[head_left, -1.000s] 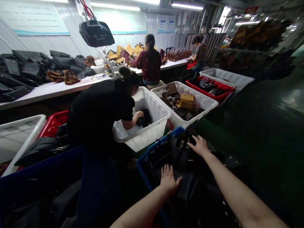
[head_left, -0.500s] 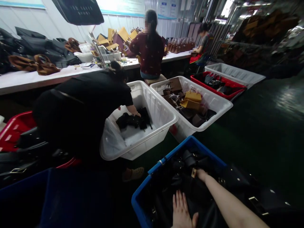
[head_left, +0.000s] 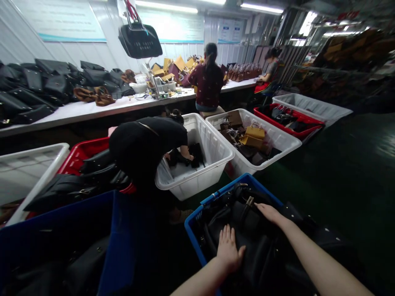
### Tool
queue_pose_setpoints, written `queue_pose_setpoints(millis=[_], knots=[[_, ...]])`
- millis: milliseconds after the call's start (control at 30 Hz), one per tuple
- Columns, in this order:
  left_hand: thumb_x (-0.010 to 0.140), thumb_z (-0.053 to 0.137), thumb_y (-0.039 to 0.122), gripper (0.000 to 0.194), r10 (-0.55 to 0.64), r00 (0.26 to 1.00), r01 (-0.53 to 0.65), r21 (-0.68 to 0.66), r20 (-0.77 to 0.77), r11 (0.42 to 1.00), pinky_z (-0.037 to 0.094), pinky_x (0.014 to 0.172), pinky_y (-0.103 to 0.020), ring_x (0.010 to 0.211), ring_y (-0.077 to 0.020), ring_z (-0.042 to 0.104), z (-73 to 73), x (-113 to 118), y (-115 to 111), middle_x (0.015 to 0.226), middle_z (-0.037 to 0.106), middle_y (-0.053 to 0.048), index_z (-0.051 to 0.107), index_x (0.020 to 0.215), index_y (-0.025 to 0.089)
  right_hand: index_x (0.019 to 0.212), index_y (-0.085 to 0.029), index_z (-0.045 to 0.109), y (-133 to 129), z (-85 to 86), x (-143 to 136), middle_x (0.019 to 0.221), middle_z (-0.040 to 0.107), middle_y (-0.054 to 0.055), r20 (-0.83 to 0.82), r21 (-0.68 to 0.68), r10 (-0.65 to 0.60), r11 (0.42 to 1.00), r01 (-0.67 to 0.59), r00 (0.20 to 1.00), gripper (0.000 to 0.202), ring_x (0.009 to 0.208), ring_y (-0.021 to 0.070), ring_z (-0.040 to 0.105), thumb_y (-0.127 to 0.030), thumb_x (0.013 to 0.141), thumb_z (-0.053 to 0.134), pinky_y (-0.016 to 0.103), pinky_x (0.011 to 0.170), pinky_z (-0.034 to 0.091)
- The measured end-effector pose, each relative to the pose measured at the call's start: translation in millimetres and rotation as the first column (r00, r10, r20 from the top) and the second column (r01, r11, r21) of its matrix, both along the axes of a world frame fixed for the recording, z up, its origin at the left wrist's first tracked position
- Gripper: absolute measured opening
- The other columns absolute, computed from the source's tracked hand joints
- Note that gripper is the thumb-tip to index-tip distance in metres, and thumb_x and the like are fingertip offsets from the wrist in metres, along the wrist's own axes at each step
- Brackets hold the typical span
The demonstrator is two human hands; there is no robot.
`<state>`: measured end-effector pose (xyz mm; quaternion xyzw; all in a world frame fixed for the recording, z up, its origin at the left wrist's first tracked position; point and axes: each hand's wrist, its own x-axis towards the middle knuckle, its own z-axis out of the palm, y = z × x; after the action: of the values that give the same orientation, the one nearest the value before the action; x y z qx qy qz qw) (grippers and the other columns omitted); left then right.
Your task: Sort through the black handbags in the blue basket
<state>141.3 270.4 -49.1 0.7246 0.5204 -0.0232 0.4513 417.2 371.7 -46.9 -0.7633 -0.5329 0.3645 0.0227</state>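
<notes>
My left hand (head_left: pixel 228 248) lies flat on a black bag (head_left: pixel 251 246), its fingers stretched out and the thumb apart. To its right, my right hand (head_left: pixel 269 213) rests at the bag's upper edge, near a gold-coloured clasp (head_left: pixel 249 201). The fingers of that hand point forward and look extended, with nothing visible gripped in them. The bag sits among other black bags in a blue crate (head_left: pixel 193 236). More black bags (head_left: pixel 321 236) lie at the crate's right side, partly behind my right forearm.
A person in black (head_left: pixel 145 139) bends over a white bin (head_left: pixel 212 174) ahead. Beside it stands a white bin (head_left: pixel 277 158) of yellow and brown bags. A blue bin (head_left: pixel 117 242) is at left. Behind, a person in maroon (head_left: pixel 209 84) sits at a long table (head_left: pixel 89 109).
The view has tilted up and swung left, showing more of the table and left bins. My right hand's fingers now show beside the clasp. My left hand stays flat on the bag.
</notes>
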Motion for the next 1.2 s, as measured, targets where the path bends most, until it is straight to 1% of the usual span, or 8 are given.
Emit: queue_pose_setpoints(millis=[267,400,567,767,933,1033,1133,1200], knots=[[0.078,0.039,0.081,0.106,-0.010,1.000,0.011,0.104,-0.018,0.995,0.005,0.121,-0.049,0.149,-0.0324,0.003,37.8,19,-43,0.159,0.006,-0.020,0.020,0.155,0.011,0.125,-0.013,0.062,-112,58.8,10,0.139,0.052,0.009,0.099,0.231,0.003,0.973,-0.026,0.995,0.060,0.132,0.0229,0.044,-0.055,0.089,0.037,0.035,0.117,0.029],[0.056,0.070,0.074,0.124,-0.231,0.961,0.227,-0.047,-0.150,0.973,0.016,0.120,-0.047,0.147,-0.0371,0.012,34.8,18,-47,0.158,0.011,-0.023,0.022,0.155,0.016,0.127,-0.010,0.060,-172,58.0,23,0.140,0.049,0.012,0.178,0.229,-0.055,0.973,0.013,0.983,0.072,0.133,0.0271,0.042,-0.063,0.081,0.040,0.040,0.117,0.029],[0.076,0.064,0.044,0.086,-0.376,0.910,0.367,-0.085,-0.174,0.926,0.026,0.118,-0.036,0.144,-0.0329,0.023,29.0,13,-53,0.157,0.020,-0.019,0.032,0.152,0.019,0.127,-0.012,0.060,-215,53.3,34,0.141,0.048,0.011,0.211,0.211,-0.108,0.976,0.063,0.972,0.074,0.132,0.0282,0.043,-0.066,0.079,0.042,0.042,0.116,0.032],[0.083,0.055,0.040,0.047,-0.527,0.846,0.527,-0.023,-0.074,0.849,0.046,0.101,-0.041,0.117,-0.0312,0.058,67.6,19,-97,0.124,0.061,-0.012,0.063,0.125,0.021,0.133,-0.010,0.054,-156,79.4,15,0.142,0.049,0.010,0.262,0.318,-0.006,0.945,-0.080,0.965,0.058,0.132,0.0237,0.044,-0.045,0.086,0.050,0.036,0.116,0.033],[0.091,0.054,0.038,0.037,-0.772,0.599,0.750,0.189,0.215,0.634,0.045,0.105,-0.033,0.121,-0.0246,0.057,79.9,-6,-148,0.127,0.061,-0.009,0.063,0.123,0.021,0.147,-0.007,0.035,-77,84.5,-16,0.148,0.039,0.016,0.322,0.057,0.210,0.969,-0.241,0.923,0.081,0.136,0.0256,0.040,-0.018,0.073,0.065,0.035,0.116,0.032],[0.096,0.051,0.034,0.035,-0.763,0.580,0.714,0.272,0.287,0.645,0.038,0.112,-0.029,0.127,-0.0190,0.052,70.9,-31,-157,0.134,0.058,-0.005,0.060,0.127,0.023,0.134,-0.009,0.052,-75,74.8,-32,0.134,0.052,0.020,0.267,-0.002,0.165,0.985,-0.171,0.950,0.080,0.122,0.0317,0.053,-0.017,0.060,0.079,0.040,0.103,0.045],[0.088,0.062,0.036,0.041,-0.727,0.634,0.587,0.446,0.266,0.675,0.047,0.105,-0.035,0.115,-0.0212,0.061,80.8,-45,-141,0.125,0.064,-0.003,0.058,0.127,0.024,0.103,-0.010,0.068,-82,80.3,-44,0.107,0.067,0.014,0.212,0.004,0.088,0.996,-0.091,0.973,0.024,0.098,0.0229,0.064,-0.016,0.080,0.064,0.034,0.085,0.051],[0.092,0.054,0.031,0.038,-0.713,0.639,0.478,0.579,0.287,0.661,0.053,0.098,-0.035,0.109,-0.0202,0.065,103.0,-46,-127,0.121,0.066,-0.004,0.055,0.129,0.022,0.099,-0.012,0.068,-83,99.6,-42,0.104,0.068,0.011,0.210,0.107,0.033,0.993,-0.056,0.977,0.018,0.096,0.0191,0.064,-0.023,0.088,0.058,0.030,0.082,0.048]])
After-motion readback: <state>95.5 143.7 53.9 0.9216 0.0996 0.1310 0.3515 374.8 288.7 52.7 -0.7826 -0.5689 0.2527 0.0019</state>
